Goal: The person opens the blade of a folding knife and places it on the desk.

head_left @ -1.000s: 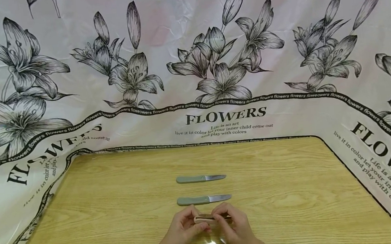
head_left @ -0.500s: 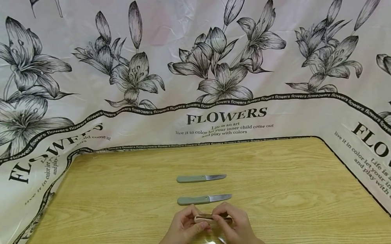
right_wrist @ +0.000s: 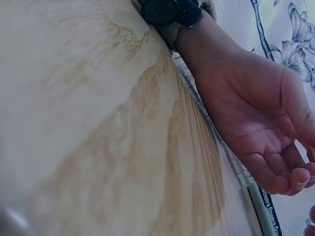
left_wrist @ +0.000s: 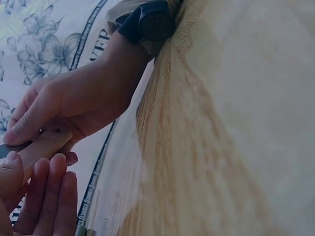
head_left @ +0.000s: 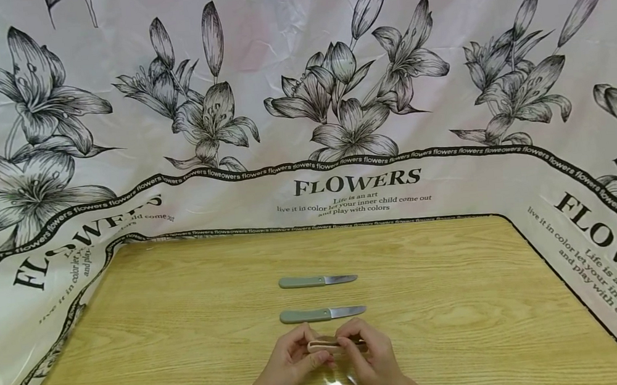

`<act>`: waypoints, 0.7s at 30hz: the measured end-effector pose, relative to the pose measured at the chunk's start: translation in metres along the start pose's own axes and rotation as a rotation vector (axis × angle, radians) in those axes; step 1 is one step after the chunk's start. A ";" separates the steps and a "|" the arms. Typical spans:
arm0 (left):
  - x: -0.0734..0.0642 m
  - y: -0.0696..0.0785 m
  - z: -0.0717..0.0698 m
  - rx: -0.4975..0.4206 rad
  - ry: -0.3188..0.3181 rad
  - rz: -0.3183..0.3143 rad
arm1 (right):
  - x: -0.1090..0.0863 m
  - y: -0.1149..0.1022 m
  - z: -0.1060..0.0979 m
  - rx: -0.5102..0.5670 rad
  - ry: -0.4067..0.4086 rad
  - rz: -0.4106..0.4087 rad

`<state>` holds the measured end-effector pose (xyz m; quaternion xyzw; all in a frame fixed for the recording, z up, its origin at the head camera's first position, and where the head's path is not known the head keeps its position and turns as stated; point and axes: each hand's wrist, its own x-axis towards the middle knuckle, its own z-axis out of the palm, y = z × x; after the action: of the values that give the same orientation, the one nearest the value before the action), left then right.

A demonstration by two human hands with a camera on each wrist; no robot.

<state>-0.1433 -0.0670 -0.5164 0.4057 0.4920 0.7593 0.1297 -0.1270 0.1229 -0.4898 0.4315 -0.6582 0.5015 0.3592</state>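
Note:
Near the front of the table, both hands hold what looks like a folding knife (head_left: 321, 345), with a pale, rounded handle and a dark slot along its length. My left hand (head_left: 291, 356) pinches its left end between thumb and fingers. At the other end, the right hand (head_left: 373, 352) pinches it with thumb and forefinger, covering much of that part. The left wrist view shows the beige handle (left_wrist: 45, 149) with a small dark hole, and a dark grey piece beside the right thumb. Just beyond the fingers lies a green-handled knife (head_left: 305, 315), its blade pointing right.
A second green-handled knife (head_left: 301, 282) lies parallel farther back, blade also to the right. The wood-grain table (head_left: 453, 302) is bordered at the back and sides by a white flower-printed cloth (head_left: 232, 206). Light reflects off the tabletop between the forearms.
The held folding knife has turned very slightly between the fingers. Both hands keep nearly the same place, and the two green-handled knives have not moved.

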 end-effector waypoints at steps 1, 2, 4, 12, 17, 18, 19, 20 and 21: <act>0.000 0.000 0.000 0.002 0.000 0.001 | 0.000 0.000 0.000 -0.005 0.006 -0.001; 0.000 0.000 0.000 0.009 0.002 0.003 | -0.001 0.001 0.000 -0.006 0.012 0.000; 0.000 0.000 0.000 0.020 0.007 0.005 | -0.002 0.002 0.000 -0.013 0.025 0.002; 0.000 0.000 -0.001 0.061 0.041 0.013 | -0.004 0.002 -0.002 -0.030 0.076 0.038; 0.000 0.001 0.000 0.074 0.061 0.010 | 0.000 -0.004 -0.003 -0.025 0.090 0.076; 0.000 0.001 0.000 0.079 0.073 -0.005 | 0.000 -0.004 -0.003 -0.020 0.091 0.081; 0.000 0.001 0.000 0.090 0.082 -0.016 | 0.001 -0.005 -0.003 -0.013 0.089 0.087; 0.000 0.001 0.000 0.101 0.093 -0.035 | 0.000 -0.004 -0.003 -0.006 0.086 0.094; -0.001 0.002 0.000 0.111 0.107 -0.060 | 0.000 -0.004 -0.002 -0.002 0.083 0.100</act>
<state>-0.1422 -0.0682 -0.5151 0.3562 0.5513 0.7473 0.1034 -0.1233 0.1249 -0.4880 0.3767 -0.6640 0.5356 0.3612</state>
